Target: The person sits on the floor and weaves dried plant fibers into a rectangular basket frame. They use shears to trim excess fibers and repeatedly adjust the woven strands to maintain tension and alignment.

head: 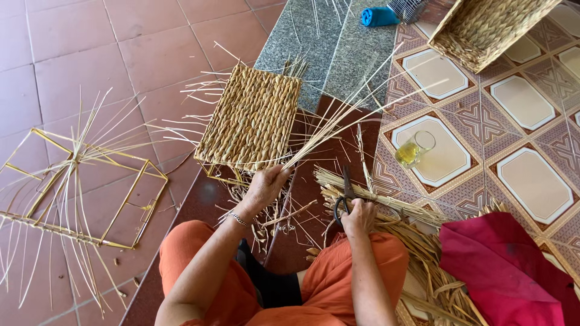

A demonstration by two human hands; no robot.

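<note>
My left hand (266, 186) grips a bunch of thin pale straw strands (350, 108) that fan up and to the right, at the near edge of a half-woven basket (251, 118) of twisted fibre on a yellow frame. My right hand (357, 217) is closed on the handles of black scissors (347, 192), whose blades point up beside a bundle of dried fibre (386, 208). A bracelet sits on my left wrist. My orange trousers fill the bottom of the view.
A bare yellow wire frame (130, 199) with loose strands lies at left on red tiles. A glass of yellow liquid (414, 149) stands on patterned tiles. A finished woven basket (483, 27), a blue cloth (379, 16) and a red cloth (507, 265) lie around.
</note>
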